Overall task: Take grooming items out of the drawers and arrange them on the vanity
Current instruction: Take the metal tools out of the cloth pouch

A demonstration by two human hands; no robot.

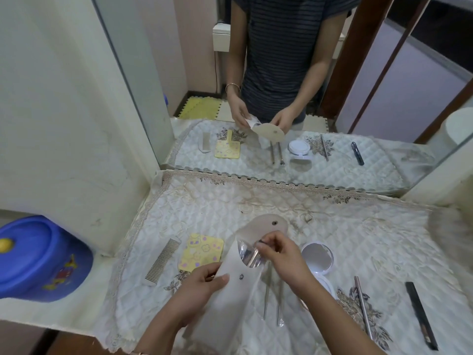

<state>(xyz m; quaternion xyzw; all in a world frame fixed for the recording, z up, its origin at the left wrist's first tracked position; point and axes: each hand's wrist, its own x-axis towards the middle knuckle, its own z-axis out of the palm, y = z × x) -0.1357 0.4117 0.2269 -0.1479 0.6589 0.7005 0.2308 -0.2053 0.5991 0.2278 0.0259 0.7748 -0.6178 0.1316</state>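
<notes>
Quilted white cloth (294, 213) with lace edging covers the bench, and a good part of the arranging looks done; a metal comb (161, 262) lies at the left, a yellow patterned pad (201, 253) just beside it, an open round compact (317, 257) with its mirror up sits to the right of centre, and further right a slim metal stick (363, 306) and a dark pencil-like stick (421, 315) lie well apart from each other; two thin metal tools (272, 301) rest on the cloth under the hands.

What is in hand now is a pale snap-flap pouch (225, 298), held up over the middle of the bench with its flap thrown back; the left hand (202, 288) has its grip closed around the pouch's lower left edge, thumb on the front near the snap; the right hand (281, 257) pinches with fingertips closed at the pouch mouth, on what seems a thin tool or the clear inner sleeve; which of the two I cannot tell.

My judgement is that the pouch is being emptied piece by piece, so the task is well along but not finished; whatever remains inside needs laying out beside the two tools, and the pouch itself needs a place; no drawers are in view, so whether more items wait there cannot be told.
</notes>
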